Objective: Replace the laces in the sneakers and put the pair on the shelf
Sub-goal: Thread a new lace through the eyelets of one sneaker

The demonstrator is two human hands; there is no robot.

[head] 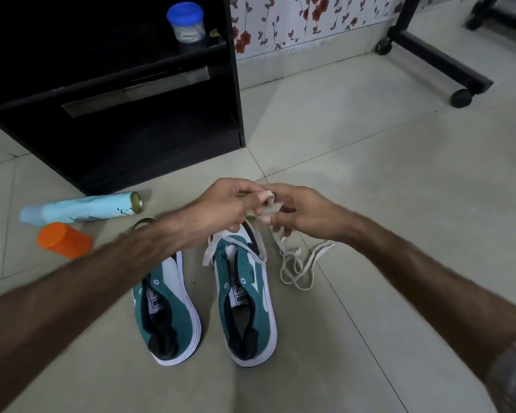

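Above the two green sneakers (pixel 221 296), which are standing side by side on the floor, the left hand (pixel 224 208) and the right hand (pixel 298 214) are both pinching the white lace (pixel 292 263), probably for straightening it before threading.

Hands (pixel 262 208) pinching lace (pixel 267 201) above sneakers (pixel 245 296)

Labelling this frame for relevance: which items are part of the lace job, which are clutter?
Job: left hand and right hand holding the lace; loose lace; left sneaker; right sneaker; black shelf.

Clutter: spray can; orange jar; blue-lidded jar; wheeled stand.
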